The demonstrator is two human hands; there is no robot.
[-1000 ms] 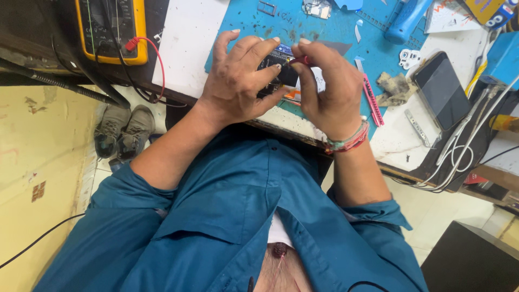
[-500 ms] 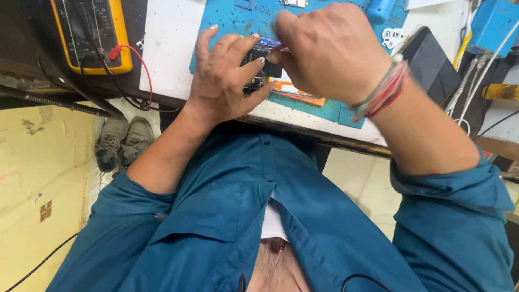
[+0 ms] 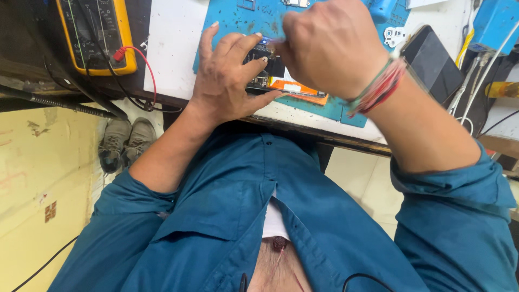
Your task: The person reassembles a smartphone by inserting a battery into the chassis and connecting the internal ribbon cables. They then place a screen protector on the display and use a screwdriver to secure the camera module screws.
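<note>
My left hand [image 3: 230,75] lies spread on a small dark opened device [image 3: 259,73] with an orange part [image 3: 294,89], pressing it onto a blue work mat [image 3: 335,108] at the table's near edge. My right hand [image 3: 332,46] is raised over the device in a closed fist. A thin tool [image 3: 266,41] with a bluish tip pokes out of that fist, its tip beside my left fingertips. The fist hides most of the tool and the device's right end. Red and white thread bands circle my right wrist.
A yellow multimeter [image 3: 97,32] with a red lead [image 3: 146,70] sits at the back left. A black phone [image 3: 432,62], a blue box [image 3: 494,21] and cables lie to the right. A pair of shoes [image 3: 127,140] stands on the floor under the white table [image 3: 173,48].
My right hand rose from beside the device and closed into a fist above it with the tool. My left hand stayed on the device, fingers spreading flatter.
</note>
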